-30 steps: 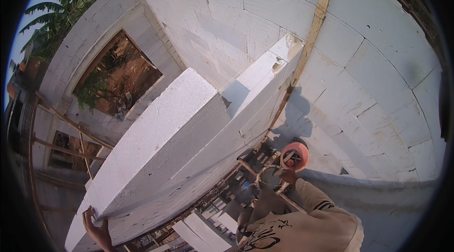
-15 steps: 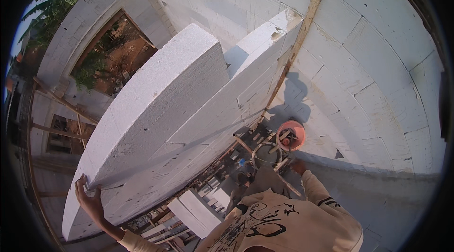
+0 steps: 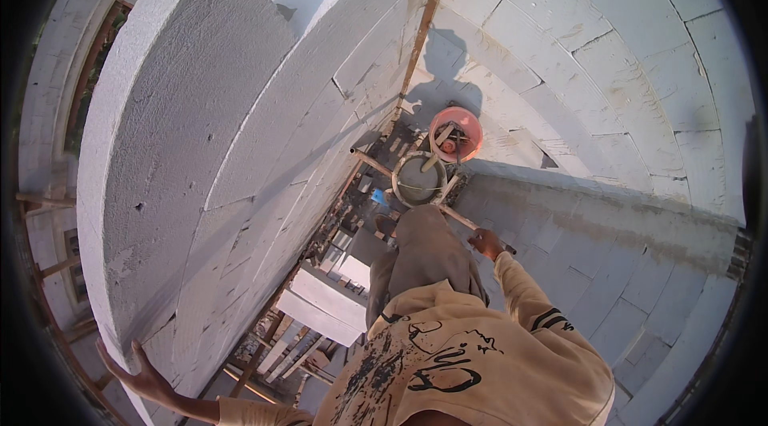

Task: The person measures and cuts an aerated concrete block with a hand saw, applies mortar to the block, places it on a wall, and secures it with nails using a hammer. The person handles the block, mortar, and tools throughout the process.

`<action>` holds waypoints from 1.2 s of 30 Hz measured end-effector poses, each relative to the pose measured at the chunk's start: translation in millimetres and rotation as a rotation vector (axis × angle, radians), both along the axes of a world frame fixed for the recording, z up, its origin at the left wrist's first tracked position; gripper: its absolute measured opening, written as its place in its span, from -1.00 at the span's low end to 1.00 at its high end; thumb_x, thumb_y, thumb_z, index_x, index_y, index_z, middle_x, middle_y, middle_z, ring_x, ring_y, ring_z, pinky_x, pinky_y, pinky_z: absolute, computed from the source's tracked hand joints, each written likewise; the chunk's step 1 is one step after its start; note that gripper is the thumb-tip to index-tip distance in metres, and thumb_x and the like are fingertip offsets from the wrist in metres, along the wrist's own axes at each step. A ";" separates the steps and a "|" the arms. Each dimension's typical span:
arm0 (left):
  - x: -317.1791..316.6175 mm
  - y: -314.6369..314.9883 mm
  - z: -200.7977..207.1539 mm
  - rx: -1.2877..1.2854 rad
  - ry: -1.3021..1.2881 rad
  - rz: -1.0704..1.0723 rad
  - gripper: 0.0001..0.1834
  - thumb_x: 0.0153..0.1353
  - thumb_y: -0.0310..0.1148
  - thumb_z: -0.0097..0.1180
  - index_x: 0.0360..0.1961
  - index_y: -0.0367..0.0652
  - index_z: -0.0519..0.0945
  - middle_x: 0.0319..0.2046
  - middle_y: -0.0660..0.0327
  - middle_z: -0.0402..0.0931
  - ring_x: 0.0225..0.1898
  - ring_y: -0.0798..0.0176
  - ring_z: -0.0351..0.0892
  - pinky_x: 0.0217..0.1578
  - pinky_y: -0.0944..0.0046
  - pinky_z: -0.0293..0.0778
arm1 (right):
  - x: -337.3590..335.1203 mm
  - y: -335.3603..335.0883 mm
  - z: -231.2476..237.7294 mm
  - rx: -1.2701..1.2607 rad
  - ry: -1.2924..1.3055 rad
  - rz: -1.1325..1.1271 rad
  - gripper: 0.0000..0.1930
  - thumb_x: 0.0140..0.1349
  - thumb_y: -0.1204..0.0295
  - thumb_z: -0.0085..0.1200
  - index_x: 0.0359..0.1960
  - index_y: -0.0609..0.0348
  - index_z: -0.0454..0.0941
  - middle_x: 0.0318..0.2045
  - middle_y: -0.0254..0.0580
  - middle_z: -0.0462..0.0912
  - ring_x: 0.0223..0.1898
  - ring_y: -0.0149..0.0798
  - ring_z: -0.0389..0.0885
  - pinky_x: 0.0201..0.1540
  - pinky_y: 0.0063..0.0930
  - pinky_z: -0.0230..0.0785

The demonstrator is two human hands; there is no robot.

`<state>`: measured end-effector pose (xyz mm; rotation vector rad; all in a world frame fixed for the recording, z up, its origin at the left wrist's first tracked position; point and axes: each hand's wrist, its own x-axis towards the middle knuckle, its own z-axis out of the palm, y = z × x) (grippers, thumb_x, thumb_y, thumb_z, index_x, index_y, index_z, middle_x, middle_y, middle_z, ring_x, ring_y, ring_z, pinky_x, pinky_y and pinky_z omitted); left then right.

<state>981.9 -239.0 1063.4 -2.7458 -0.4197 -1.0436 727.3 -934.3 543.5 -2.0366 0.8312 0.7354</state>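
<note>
A white block wall (image 3: 264, 122) rises on my left, with a long block course along its top. Spread and stretched out, the fingers of my left hand (image 3: 148, 382) lie at the near end of that top course, by its edge. Low on the right, my right hand (image 3: 485, 244) is closed around a thin pole (image 3: 454, 216) that crosses in front of my knee. Beyond my knee stands a round bucket (image 3: 419, 178) with grey contents. Next to it sits a pink bucket (image 3: 456, 136) with tools inside.
Several white blocks (image 3: 324, 302) lie on slats below me to the left. A small blue thing (image 3: 379, 197) rests near the buckets. Another block wall (image 3: 576, 82) stands at the right, and an upright wooden strip (image 3: 424, 26) marks the corner.
My view has tilted down and shifted, so the buckets and my knee show more fully. The left hand's fingers have spread from their hold on the block edge. My right hand now shows on the pole.
</note>
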 end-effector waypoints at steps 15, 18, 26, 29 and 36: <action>-59.7 -302.6 -490.4 -1.454 0.796 -0.162 -0.65 0.39 -0.39 0.16 0.12 -0.34 0.49 -0.07 0.11 0.54 0.01 0.20 0.52 0.13 0.18 0.42 | 142.4 -30.6 -199.4 -0.068 -0.017 0.090 -0.58 0.23 0.20 0.22 0.02 0.20 0.60 -0.17 0.16 0.72 0.03 0.16 0.67 0.08 0.02 0.50; -88.7 -364.5 -645.7 -1.870 1.308 0.312 -0.53 0.37 -0.23 0.25 0.20 -0.22 0.50 -0.02 0.16 0.61 0.06 0.27 0.55 0.12 0.25 0.42 | 197.2 -48.5 -279.4 -0.193 -0.165 0.267 -0.63 0.20 0.33 0.20 0.02 0.21 0.57 -0.06 0.10 0.65 0.03 0.16 0.65 0.05 0.05 0.51; -117.8 -541.3 -870.6 -2.446 1.147 0.523 -0.26 0.32 -0.09 0.33 0.44 0.03 0.29 0.37 0.23 0.35 0.38 0.28 0.31 0.34 -0.07 0.20 | 249.3 -63.6 -446.5 -0.580 -0.491 1.184 -0.76 0.20 0.39 0.14 -0.11 0.14 0.66 0.04 -0.14 0.58 0.18 -0.10 0.50 0.16 -0.13 0.42; -101.5 -575.9 -892.1 -2.586 0.957 0.498 -0.31 0.38 -0.14 0.25 0.46 -0.02 0.30 0.37 0.25 0.33 0.45 0.26 0.22 0.41 0.07 0.09 | 248.8 -57.1 -480.5 -0.655 -0.606 1.309 -0.79 0.17 0.37 0.15 -0.19 0.10 0.70 -0.02 -0.22 0.61 0.14 -0.12 0.49 0.19 -0.14 0.38; -82.1 -602.4 -878.4 -2.580 0.877 0.332 -0.57 0.47 -0.30 0.16 0.26 -0.20 0.44 0.17 0.26 0.49 0.19 0.39 0.42 0.22 0.30 0.29 | 245.1 -56.5 -524.2 -0.784 -0.523 1.524 -0.83 0.12 0.33 0.15 -0.36 -0.02 0.79 -0.16 -0.30 0.66 0.10 -0.13 0.45 0.21 -0.13 0.27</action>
